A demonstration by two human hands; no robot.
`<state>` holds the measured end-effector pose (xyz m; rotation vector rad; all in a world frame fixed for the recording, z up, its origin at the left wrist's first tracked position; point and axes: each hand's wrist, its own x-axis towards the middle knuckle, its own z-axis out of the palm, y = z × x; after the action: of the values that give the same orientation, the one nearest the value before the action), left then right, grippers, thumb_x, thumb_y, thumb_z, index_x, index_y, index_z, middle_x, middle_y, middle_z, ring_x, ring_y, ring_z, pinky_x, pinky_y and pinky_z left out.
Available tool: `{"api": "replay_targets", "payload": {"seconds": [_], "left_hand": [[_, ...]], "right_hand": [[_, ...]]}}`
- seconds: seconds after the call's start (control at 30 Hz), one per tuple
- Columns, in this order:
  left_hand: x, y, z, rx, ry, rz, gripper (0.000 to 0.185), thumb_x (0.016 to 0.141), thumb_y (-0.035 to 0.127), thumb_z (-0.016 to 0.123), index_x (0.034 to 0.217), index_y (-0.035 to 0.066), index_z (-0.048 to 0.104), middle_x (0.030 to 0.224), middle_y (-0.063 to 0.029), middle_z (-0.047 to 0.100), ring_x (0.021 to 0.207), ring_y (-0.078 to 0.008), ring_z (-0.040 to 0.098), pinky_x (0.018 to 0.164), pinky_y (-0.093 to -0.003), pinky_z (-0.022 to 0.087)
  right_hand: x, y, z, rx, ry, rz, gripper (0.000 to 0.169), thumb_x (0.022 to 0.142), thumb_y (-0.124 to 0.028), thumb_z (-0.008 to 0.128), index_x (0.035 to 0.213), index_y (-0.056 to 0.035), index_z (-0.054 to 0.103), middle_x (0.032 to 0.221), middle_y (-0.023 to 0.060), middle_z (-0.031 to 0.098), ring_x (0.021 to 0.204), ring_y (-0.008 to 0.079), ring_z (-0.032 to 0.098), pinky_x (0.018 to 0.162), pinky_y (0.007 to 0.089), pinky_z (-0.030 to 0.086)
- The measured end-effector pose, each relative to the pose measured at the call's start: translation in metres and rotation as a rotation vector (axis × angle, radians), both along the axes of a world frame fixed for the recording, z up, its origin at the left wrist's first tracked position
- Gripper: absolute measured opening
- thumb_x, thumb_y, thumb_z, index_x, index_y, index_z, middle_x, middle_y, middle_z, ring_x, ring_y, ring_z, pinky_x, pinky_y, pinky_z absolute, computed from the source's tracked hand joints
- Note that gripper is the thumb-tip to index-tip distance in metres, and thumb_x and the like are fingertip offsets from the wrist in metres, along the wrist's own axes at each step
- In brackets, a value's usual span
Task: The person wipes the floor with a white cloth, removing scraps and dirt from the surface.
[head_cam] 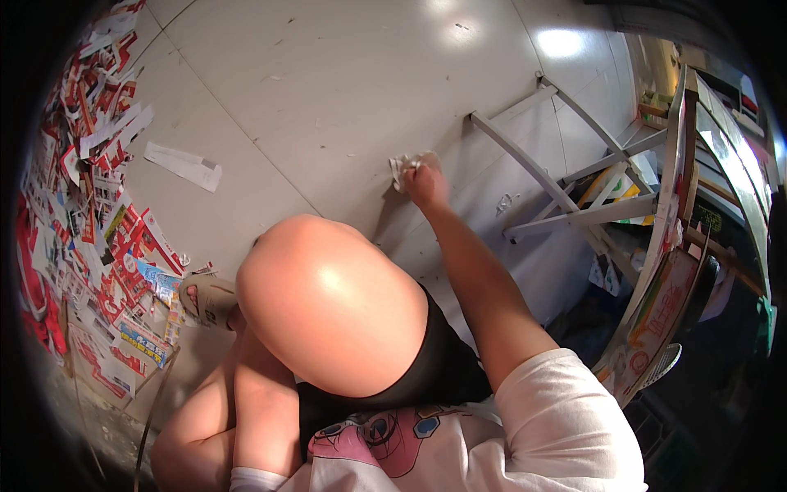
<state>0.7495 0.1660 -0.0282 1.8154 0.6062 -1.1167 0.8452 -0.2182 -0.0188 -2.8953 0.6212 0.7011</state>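
My right hand (427, 183) reaches out over the tiled floor, its fingers closed on a crumpled white tissue or cloth (403, 171). Small scraps and crumbs lie scattered on the floor tiles (344, 92) around it. My left arm runs down beside my bent knee, and my left hand is hidden behind the leg. A sandal (210, 301) is on my foot at the left of the knee.
A large heap of red and white printed paper (101, 166) covers the left side. One loose paper strip (183, 166) lies near it. At right lies a grey metal frame (529, 154) with crossed legs, close to a crowded shelf (688, 184). Thin crumpled plastic (506, 204) rests on the floor.
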Motion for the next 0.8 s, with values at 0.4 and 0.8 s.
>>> {"api": "replay_targets", "payload": {"seconds": [0.4, 0.8], "left_hand": [[-0.001, 0.003, 0.004, 0.010, 0.017, -0.024, 0.043, 0.080, 0.041, 0.077, 0.076, -0.002, 0.071, 0.070, -0.0179, 0.070, 0.062, -0.0228, 0.068, 0.062, -0.0387, 0.053], [-0.005, 0.003, 0.006, 0.004, 0.016, -0.029, 0.043, 0.080, 0.041, 0.076, 0.077, -0.002, 0.071, 0.072, -0.0182, 0.070, 0.064, -0.0235, 0.069, 0.063, -0.0391, 0.053]], "right_hand": [[-0.074, -0.041, -0.005, 0.073, 0.067, -0.371, 0.040, 0.095, -0.035, 0.042, 0.115, -0.0056, 0.060, 0.115, 0.0240, 0.065, 0.105, 0.0437, 0.062, 0.090, 0.0525, 0.049], [0.050, 0.024, 0.013, 0.064, -0.002, 0.011, 0.042, 0.096, -0.040, 0.049, 0.093, -0.0059, 0.073, 0.099, 0.0215, 0.071, 0.096, 0.0396, 0.068, 0.085, 0.0493, 0.053]]}}
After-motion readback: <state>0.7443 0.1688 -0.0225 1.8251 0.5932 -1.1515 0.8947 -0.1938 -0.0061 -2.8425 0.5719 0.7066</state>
